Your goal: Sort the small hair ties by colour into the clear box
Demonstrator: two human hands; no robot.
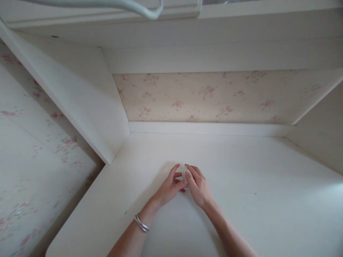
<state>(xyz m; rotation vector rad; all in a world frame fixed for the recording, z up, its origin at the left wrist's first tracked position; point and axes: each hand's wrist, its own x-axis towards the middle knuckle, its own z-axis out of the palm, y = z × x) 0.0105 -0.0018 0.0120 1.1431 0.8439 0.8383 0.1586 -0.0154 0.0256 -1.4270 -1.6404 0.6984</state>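
Observation:
Both hands meet over the white desk top [241, 214], around a small pale, translucent object [183, 170] whose kind I cannot make out. My left hand [171, 184] holds its left side, thumb in front and fingers curled behind. From the other side my right hand [197, 182] grips it, the thumb pressed on its near face. The fingers hide much of the object. A silver bangle [142, 224] circles my left wrist.
White side panels rise at the left [80, 92] and right [321, 132] of the desk. Overhead runs a white shelf [187, 35], with a curved pale tube [128, 5] at the top left. Behind is flowered wallpaper [203, 96]. Small dark marks dot the surface.

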